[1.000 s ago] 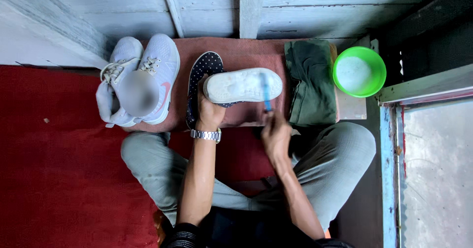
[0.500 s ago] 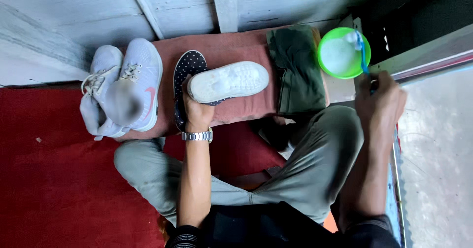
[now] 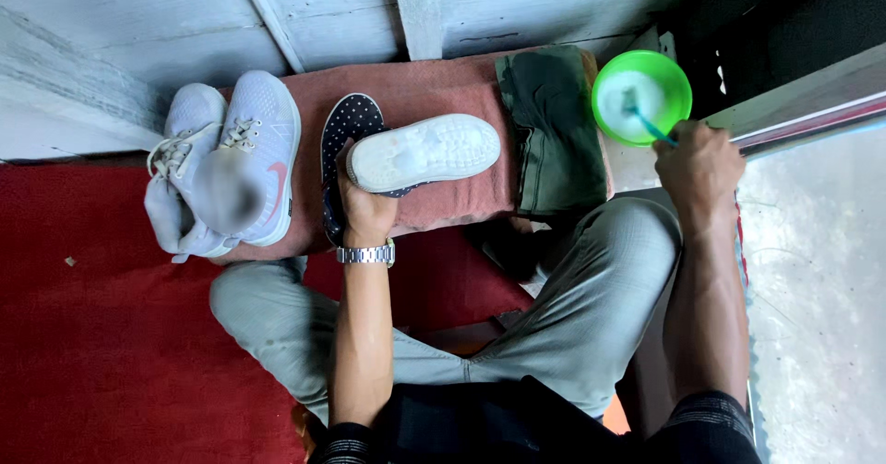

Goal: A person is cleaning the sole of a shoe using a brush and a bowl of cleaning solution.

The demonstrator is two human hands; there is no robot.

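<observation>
On a red floor mat (image 3: 111, 353) by a pale plank wall, the left hand (image 3: 367, 208) clamps a white-soled shoe (image 3: 425, 153), sole up. The right hand (image 3: 699, 161) grips what seems a blue brush (image 3: 646, 123) dipped in the green bowl (image 3: 678, 77), far right.

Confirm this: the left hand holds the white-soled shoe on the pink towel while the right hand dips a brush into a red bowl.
Not quite. The head view shows the bowl is green, not red. The rest holds: the left hand grips the shoe over the pink towel, and the right hand dips the brush.
</observation>
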